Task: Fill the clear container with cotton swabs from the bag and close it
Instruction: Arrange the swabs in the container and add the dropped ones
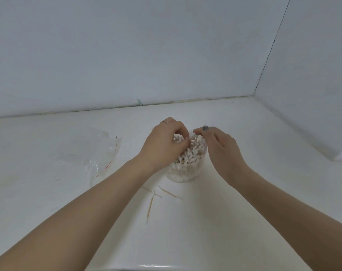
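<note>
Left hand (164, 141) pinching cotton swabs (193, 151) | right hand (219, 145) pinching swabs | container (185, 173) lidless

I count one clear container (185, 171) on my screen, packed with cotton swabs (193, 149) too many and too tangled for me to number. On the counter (244, 192) in front of it I make out three loose swabs (151, 205), possibly a fourth, faint one. One clear bag (92, 151) lies to the left. Two hands: left hand (164, 141), right hand (217, 145).
</note>
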